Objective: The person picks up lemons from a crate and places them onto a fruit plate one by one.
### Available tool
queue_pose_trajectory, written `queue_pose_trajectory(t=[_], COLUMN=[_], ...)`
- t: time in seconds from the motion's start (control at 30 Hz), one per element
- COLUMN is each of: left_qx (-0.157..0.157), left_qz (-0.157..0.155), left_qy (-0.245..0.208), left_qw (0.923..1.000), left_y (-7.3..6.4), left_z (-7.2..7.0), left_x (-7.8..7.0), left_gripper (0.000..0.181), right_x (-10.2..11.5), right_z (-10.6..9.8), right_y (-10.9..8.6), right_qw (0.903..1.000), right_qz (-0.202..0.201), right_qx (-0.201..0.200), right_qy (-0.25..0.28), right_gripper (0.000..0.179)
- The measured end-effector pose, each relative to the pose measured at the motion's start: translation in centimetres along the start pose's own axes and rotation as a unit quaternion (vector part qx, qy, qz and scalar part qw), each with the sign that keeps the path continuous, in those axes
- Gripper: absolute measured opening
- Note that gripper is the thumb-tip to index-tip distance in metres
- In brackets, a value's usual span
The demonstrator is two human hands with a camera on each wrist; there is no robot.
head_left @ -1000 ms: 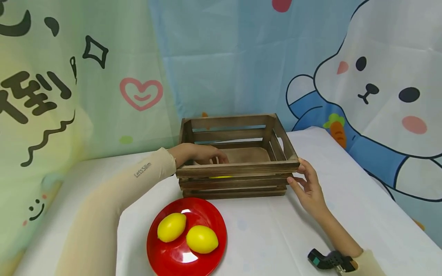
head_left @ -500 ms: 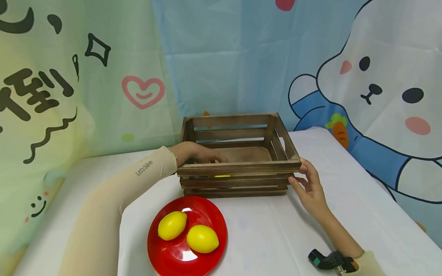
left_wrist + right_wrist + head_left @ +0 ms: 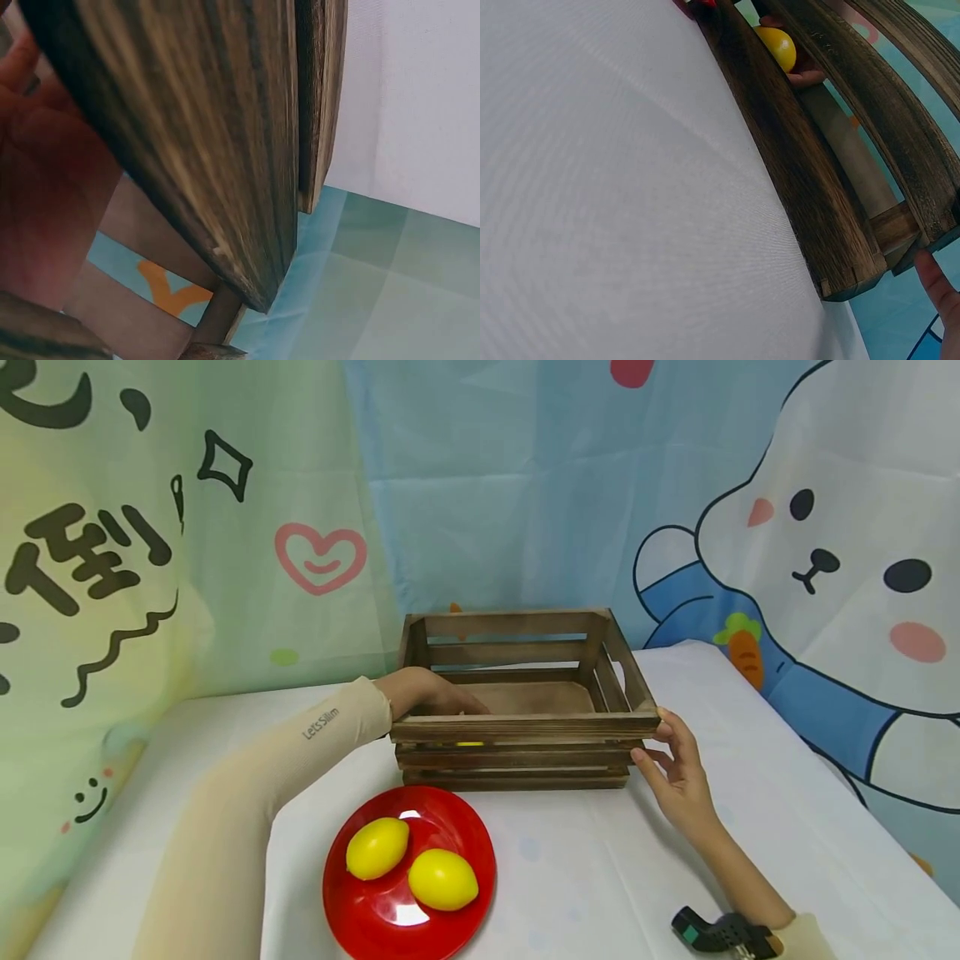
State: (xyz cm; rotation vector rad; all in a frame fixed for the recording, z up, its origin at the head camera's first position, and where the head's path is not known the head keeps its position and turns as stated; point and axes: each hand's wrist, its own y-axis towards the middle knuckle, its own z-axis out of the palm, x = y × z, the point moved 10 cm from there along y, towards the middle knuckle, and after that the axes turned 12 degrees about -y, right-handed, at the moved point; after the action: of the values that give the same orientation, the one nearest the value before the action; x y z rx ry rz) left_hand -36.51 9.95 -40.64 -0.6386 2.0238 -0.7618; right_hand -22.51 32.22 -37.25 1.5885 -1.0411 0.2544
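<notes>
A brown slatted wooden crate [image 3: 525, 727] stands on the white cloth. My left hand [image 3: 435, 692] reaches over its front left rim, fingers low inside and mostly hidden by the front slats. Through a gap in the right wrist view, a yellow lemon [image 3: 778, 49] shows with fingers [image 3: 808, 77] curled against it. In the left wrist view the palm [image 3: 45, 180] lies behind a slat. My right hand [image 3: 684, 789] grips the crate's front right corner, thumb on the front slat and fingers on the side.
In front of the crate sits a red plate [image 3: 363, 906] bearing two lemons, one at left [image 3: 377, 849] and one at right [image 3: 442, 880]. A printed cloth backdrop [image 3: 480, 527] hangs right behind the crate. A black wrist device [image 3: 723, 933] is strapped on the right forearm.
The left hand has sunk deeper into the crate, its fingers now less visible. The yellow seen between the front slats has shifted slightly. My right hand stays at the corner.
</notes>
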Motion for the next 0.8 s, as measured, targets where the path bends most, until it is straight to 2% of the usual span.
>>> queue_pose_trajectory(t=[0.17,0.27,0.53,0.7,0.8], left_qx=[-0.026,-0.039,-0.064,-0.093,-0.109], left_qz=[0.032,0.045,0.058,0.065,0.089], left_qy=[0.074,0.095,0.023,-0.002,-0.017], left_qw=[0.9964,0.9937,0.9959,0.9936,0.9899], left_y=[0.2,0.1,0.0,-0.4,-0.7], left_z=[-0.6,-0.9,-1.6,-2.4,-2.7], left_x=[-0.5,-0.7,-0.7,-0.9,-1.4], left_gripper=[0.037,0.033,0.038,0.043,0.044], right_x=[0.1,0.1,0.1,-0.1,-0.2], right_z=[0.2,0.3,0.4,0.2,0.3], right_y=[-0.3,-0.4,-0.3,-0.1,0.0], right_qw=[0.9999,0.9999,0.9999,0.9999,0.9999], right_qz=[-0.01,-0.012,-0.012,-0.005,-0.004], right_qx=[0.0,0.0,-0.002,-0.002,0.0], right_qy=[-0.001,-0.006,0.0,-0.011,-0.013], right_gripper=[0.069,0.068,0.064,0.062,0.062])
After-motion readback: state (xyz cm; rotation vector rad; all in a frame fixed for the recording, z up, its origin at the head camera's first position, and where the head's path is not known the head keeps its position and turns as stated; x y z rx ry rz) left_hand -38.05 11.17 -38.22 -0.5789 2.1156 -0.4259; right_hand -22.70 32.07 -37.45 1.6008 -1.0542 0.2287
